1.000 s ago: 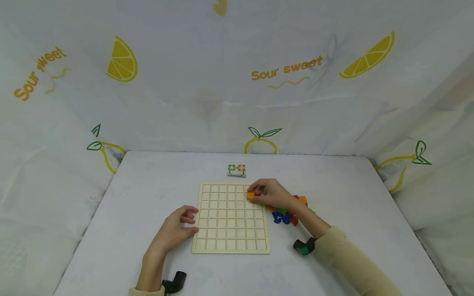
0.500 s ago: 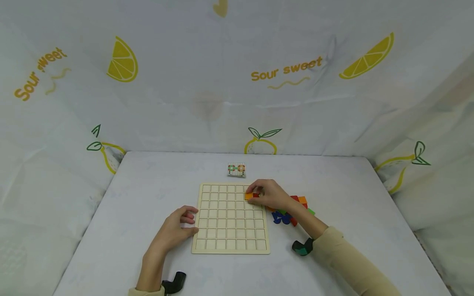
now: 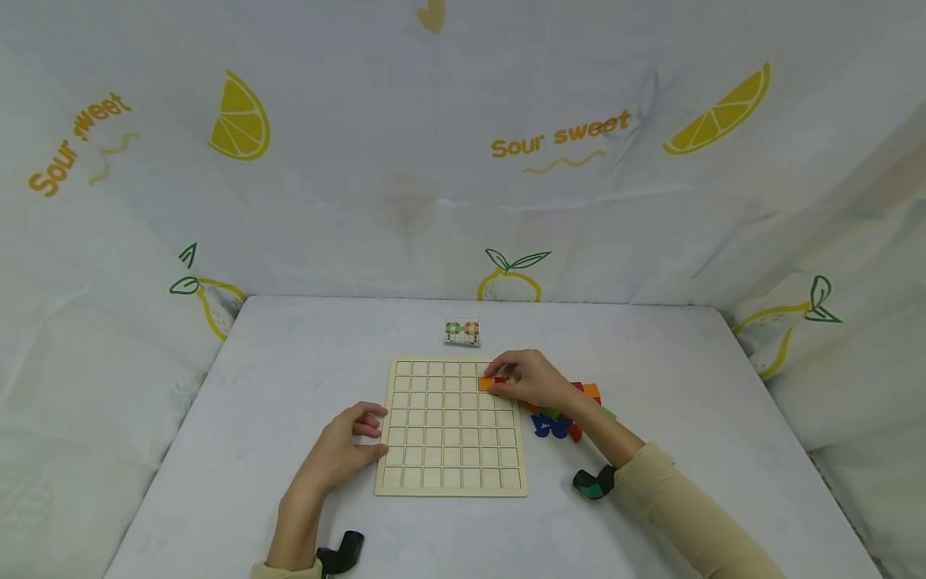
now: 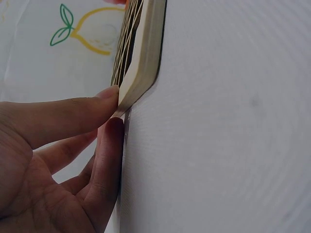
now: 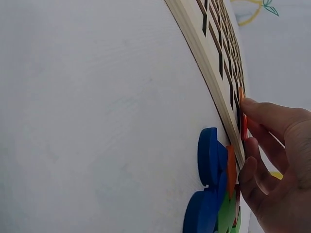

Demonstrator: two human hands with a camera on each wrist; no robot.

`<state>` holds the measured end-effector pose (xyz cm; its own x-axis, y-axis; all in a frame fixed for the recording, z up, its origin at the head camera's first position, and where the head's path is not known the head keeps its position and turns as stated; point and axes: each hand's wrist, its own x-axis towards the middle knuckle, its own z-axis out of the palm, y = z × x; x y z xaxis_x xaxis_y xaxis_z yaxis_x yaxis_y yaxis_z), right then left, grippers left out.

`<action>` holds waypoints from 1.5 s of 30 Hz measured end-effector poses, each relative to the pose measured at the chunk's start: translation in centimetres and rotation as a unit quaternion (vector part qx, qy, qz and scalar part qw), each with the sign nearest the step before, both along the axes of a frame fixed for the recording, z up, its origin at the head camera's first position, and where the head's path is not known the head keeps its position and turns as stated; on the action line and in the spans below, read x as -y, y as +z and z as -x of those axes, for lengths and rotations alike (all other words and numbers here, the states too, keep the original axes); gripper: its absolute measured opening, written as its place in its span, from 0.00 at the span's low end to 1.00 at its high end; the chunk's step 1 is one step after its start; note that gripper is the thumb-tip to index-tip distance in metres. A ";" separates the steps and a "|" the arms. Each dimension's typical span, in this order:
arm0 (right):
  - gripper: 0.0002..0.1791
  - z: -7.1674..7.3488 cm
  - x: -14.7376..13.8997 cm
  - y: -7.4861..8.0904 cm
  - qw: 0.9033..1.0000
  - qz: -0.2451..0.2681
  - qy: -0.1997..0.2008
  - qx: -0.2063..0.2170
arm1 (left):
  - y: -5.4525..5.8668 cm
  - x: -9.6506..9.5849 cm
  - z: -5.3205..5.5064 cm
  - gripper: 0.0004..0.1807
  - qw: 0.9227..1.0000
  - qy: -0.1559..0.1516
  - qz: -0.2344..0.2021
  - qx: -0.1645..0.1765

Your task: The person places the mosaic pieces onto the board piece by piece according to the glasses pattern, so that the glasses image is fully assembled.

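A pale wooden board point(image 3: 452, 435) with a grid of square recesses lies flat on the table. My left hand point(image 3: 343, 450) rests against its left edge, thumb and fingertips spread along the side; in the left wrist view the thumb point(image 4: 92, 104) touches the board's rim point(image 4: 141, 73). My right hand point(image 3: 531, 379) is over the board's far right part and pinches a flat orange-and-red puzzle piece point(image 3: 485, 384). In the right wrist view this piece point(image 5: 243, 121) stands between thumb and fingers, close to the grid. Whether it is one piece or two touching cannot be told.
Right of the board, partly under my right forearm, is a pile of blue point(image 3: 551, 425), red, orange point(image 3: 591, 391) and green flat pieces. A small pattern card point(image 3: 462, 331) lies beyond the board. A white printed cloth point(image 3: 405, 161) hangs behind the table.
The orange-and-red piece has shifted slightly left on the board's far right part, with my right hand staying close to it. My left hand has not moved.
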<state>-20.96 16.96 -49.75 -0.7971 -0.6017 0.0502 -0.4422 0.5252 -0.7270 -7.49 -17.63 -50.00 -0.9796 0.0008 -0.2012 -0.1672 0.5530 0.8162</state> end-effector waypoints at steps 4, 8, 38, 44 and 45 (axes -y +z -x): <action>0.11 0.0 -0.1 0.1 1.000 -0.004 0.003 -0.002 | 0.2 0.1 -0.1 0.30 1.000 -0.002 -0.005 -0.001; 0.11 0.1 -0.4 0.6 1.000 -0.006 0.001 0.004 | 0.3 0.0 -0.1 0.29 1.000 0.001 -0.002 0.001; 0.14 1.6 -6.9 1.0 0.993 -0.066 -0.043 0.082 | 0.1 0.1 -0.1 0.29 1.000 -0.004 0.003 -0.003; 0.14 1.6 -6.9 0.5 0.996 -0.062 -0.034 0.062 | 0.0 0.1 0.0 0.29 1.000 -0.004 0.001 -0.005; 0.14 1.6 -6.9 0.5 0.996 -0.061 -0.036 0.059 | 0.0 0.1 -0.1 0.29 1.000 -0.003 0.001 -0.004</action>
<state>-22.58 23.91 -49.29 -0.8342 -0.5389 -0.1169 -0.3157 0.6405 -0.7001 -7.44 -17.69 -50.03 -0.9813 0.0063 -0.1925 -0.1566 0.5556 0.8166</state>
